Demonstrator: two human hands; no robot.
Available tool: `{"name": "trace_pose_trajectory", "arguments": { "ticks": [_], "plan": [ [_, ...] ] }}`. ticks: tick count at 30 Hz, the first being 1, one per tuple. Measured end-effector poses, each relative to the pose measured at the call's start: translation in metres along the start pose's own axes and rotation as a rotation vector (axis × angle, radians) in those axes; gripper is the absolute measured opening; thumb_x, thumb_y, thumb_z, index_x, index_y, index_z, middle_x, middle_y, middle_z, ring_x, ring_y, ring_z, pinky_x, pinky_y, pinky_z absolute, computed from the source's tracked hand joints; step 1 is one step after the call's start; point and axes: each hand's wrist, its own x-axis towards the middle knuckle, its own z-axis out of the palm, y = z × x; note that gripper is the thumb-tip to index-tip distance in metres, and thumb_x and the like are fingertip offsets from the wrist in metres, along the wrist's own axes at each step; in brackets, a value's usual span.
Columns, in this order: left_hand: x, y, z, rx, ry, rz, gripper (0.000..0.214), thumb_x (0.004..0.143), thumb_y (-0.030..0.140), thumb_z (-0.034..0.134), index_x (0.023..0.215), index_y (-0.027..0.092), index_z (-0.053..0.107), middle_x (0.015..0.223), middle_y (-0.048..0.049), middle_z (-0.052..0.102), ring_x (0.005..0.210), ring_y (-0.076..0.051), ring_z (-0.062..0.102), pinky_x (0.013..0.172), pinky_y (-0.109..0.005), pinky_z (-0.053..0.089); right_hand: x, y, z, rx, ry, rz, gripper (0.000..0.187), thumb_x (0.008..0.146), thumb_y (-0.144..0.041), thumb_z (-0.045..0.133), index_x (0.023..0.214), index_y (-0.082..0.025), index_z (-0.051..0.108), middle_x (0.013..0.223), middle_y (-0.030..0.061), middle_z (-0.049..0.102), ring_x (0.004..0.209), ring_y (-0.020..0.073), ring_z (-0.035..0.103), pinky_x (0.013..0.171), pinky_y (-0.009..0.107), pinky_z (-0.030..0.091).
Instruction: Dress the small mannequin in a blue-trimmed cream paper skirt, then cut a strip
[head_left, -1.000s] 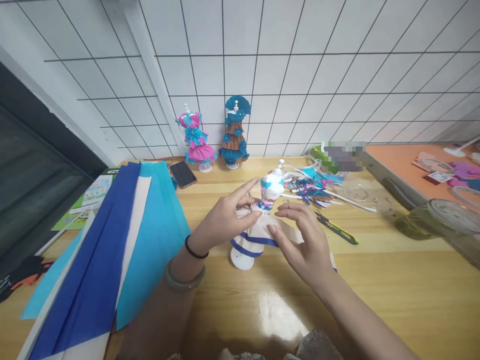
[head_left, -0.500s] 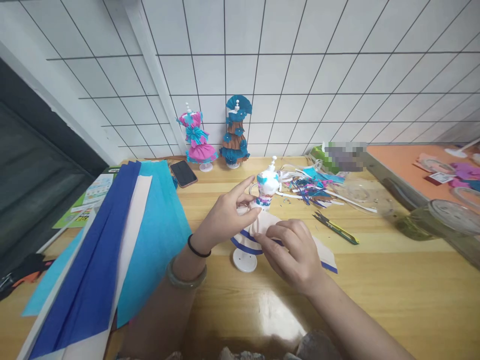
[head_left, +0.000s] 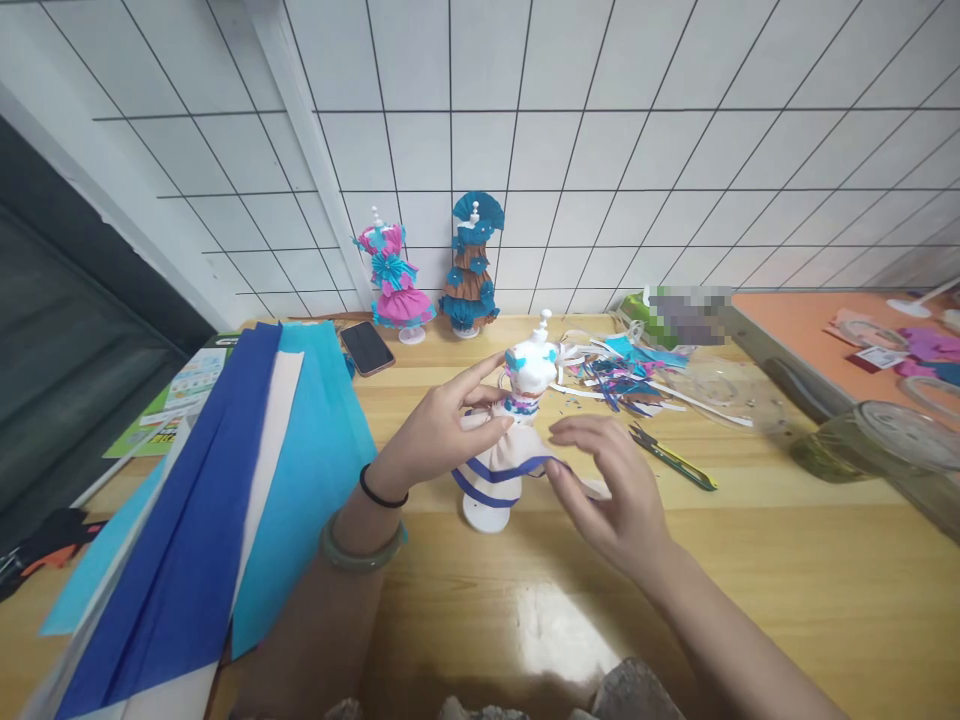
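Observation:
A small white mannequin on a round white base stands mid-table, wearing a cream paper skirt with a blue hem. My left hand pinches the skirt at the mannequin's waist, index finger stretched toward the bust. My right hand sits to the right of the skirt, fingers loosely curled and apart, fingertips touching the skirt's blue edge.
Blue, cream and turquoise crepe paper sheets cover the table's left. A phone, a pink dress model and a brown-and-teal one stand at the back. Paper scraps, a utility knife and a glass jar lie right.
The skirt strip that trailed to the right has been drawn in around the mannequin. My right hand went from pressing down on it to lifting with fingers apart. The mannequin stands more upright.

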Motion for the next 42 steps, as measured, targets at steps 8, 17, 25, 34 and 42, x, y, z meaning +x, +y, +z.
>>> {"name": "trace_pose_trajectory", "arguments": {
  "ticks": [8, 17, 25, 34, 42],
  "plan": [
    [-0.002, 0.001, -0.007, 0.063, -0.055, 0.043, 0.067, 0.079, 0.024, 0.063, 0.140, 0.021, 0.036, 0.114, -0.0092, 0.066, 0.111, -0.022, 0.059, 0.094, -0.031, 0.047, 0.004, 0.009, -0.016, 0.303, -0.461, 0.406, 0.054, 0.071, -0.041, 0.073, 0.117, -0.024, 0.050, 0.119, 0.0059, 0.057, 0.112, 0.0220, 0.053, 0.098, 0.036, 0.041],
    [-0.001, -0.005, -0.003, 0.062, -0.045, 0.100, 0.067, 0.079, 0.026, 0.064, 0.139, 0.019, 0.037, 0.116, -0.0095, 0.065, 0.107, -0.021, 0.061, 0.094, -0.031, 0.048, 0.014, 0.010, 0.002, 0.673, -0.275, 0.702, 0.027, 0.080, -0.044, 0.061, 0.084, -0.019, 0.052, 0.075, -0.0001, 0.054, 0.067, 0.0125, 0.052, 0.059, 0.024, 0.043],
    [0.001, -0.004, 0.001, 0.104, -0.043, 0.126, 0.066, 0.079, 0.023, 0.062, 0.140, 0.022, 0.036, 0.118, -0.0078, 0.064, 0.108, -0.019, 0.060, 0.096, -0.030, 0.046, 0.019, 0.002, 0.013, 0.507, -0.199, 0.776, 0.036, 0.069, -0.044, 0.071, 0.072, -0.020, 0.045, 0.068, -0.0033, 0.045, 0.063, 0.0112, 0.045, 0.052, 0.022, 0.038],
    [-0.001, 0.002, 0.000, 0.035, -0.082, 0.063, 0.070, 0.079, 0.029, 0.063, 0.142, 0.023, 0.032, 0.121, -0.0094, 0.062, 0.112, -0.024, 0.058, 0.094, -0.034, 0.047, 0.013, 0.008, 0.018, 0.287, -0.200, 0.655, 0.036, 0.075, -0.049, 0.064, 0.074, -0.021, 0.042, 0.070, -0.0022, 0.048, 0.064, 0.0133, 0.048, 0.056, 0.025, 0.039],
    [0.000, -0.001, 0.002, 0.093, -0.062, 0.066, 0.071, 0.077, 0.026, 0.065, 0.141, 0.024, 0.034, 0.120, -0.0080, 0.063, 0.110, -0.022, 0.060, 0.096, -0.033, 0.046, 0.016, 0.003, 0.011, 0.394, -0.175, 0.716, 0.033, 0.070, -0.044, 0.071, 0.075, -0.019, 0.049, 0.072, 0.0000, 0.053, 0.067, 0.0139, 0.051, 0.058, 0.025, 0.044]
  ]
}}
